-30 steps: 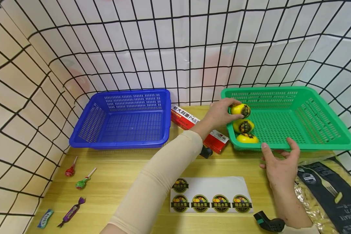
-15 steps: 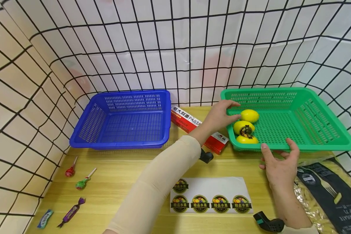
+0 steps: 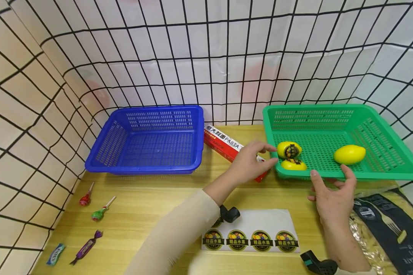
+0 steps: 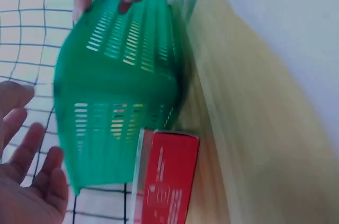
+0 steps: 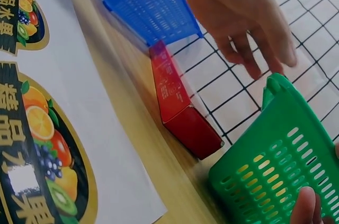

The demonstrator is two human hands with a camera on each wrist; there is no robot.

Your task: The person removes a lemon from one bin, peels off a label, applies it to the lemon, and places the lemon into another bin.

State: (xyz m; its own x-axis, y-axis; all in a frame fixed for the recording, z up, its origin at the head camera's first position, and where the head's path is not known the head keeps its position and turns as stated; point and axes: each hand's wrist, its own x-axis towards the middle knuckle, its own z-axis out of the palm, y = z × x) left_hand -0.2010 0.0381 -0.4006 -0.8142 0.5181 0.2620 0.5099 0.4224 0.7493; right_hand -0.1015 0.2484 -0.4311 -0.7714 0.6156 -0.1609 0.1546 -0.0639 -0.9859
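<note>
My left hand (image 3: 252, 162) is beside the left rim of a green plastic basket (image 3: 334, 175), fingers parted and holding nothing. My right hand (image 3: 335, 202) grips the basket's front rim, thumb and index finger over the edge and other fingers against the outer wall. Inside, a lemon (image 3: 290, 150) with a dark round sticker lies at the left. In front of it sits another stickered lemon (image 3: 293, 165), partly hidden by the rim. A third lemon (image 3: 349, 154), no sticker showing, lies towards the right. A red and white pasta box (image 3: 223, 143) is partly behind my left hand.
A blue basket (image 3: 144, 168) stands at the left. A sheet of round fruit stickers (image 3: 254, 221) lies in front. Two lollipops (image 3: 98, 214) and two wrapped candies (image 3: 86, 248) are at the left; a pasta bag (image 3: 382, 225) is at the right. Black wire mesh surrounds the table.
My left hand let go of a lemon and drew back out of the green basket, towards me. That lemon rolled rightward across the basket. My right hand has stayed at the front rim.
</note>
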